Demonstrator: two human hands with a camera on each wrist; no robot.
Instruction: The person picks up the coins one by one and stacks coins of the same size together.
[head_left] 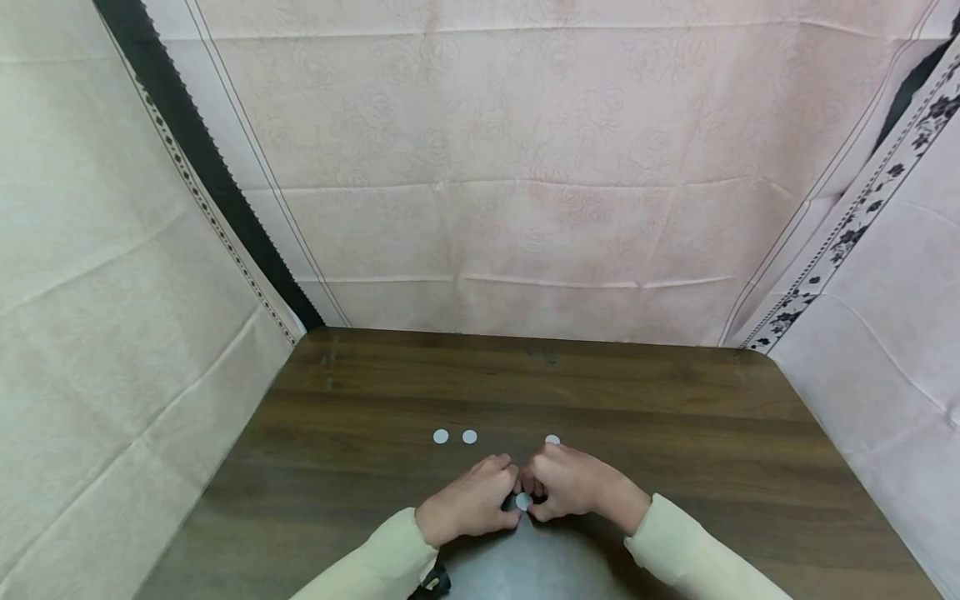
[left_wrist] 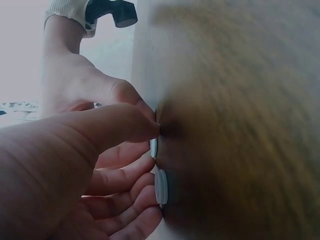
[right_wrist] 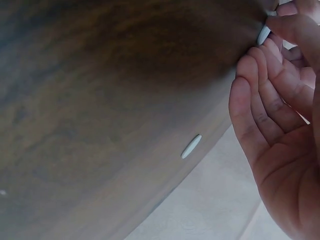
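A small white round disc (head_left: 523,501) lies on the brown wood-grain table between the two hands. My left hand (head_left: 480,496) is at its left edge, thumb on the near side and fingers curled on the far side. Mirroring it, my right hand (head_left: 573,483) holds the disc's right edge between thumb and bent fingers. In the left wrist view the left thumb partly covers the disc (left_wrist: 153,148). The right wrist view shows the disc (right_wrist: 264,34) at the right thumb's tip.
Two more white discs, a left one (head_left: 441,436) and its neighbour (head_left: 469,436), lie beyond the left hand. Another disc (head_left: 552,439) is partly hidden behind the right hand. Pale patterned cloth (head_left: 525,167) hangs behind the table (head_left: 360,375) and along both sides.
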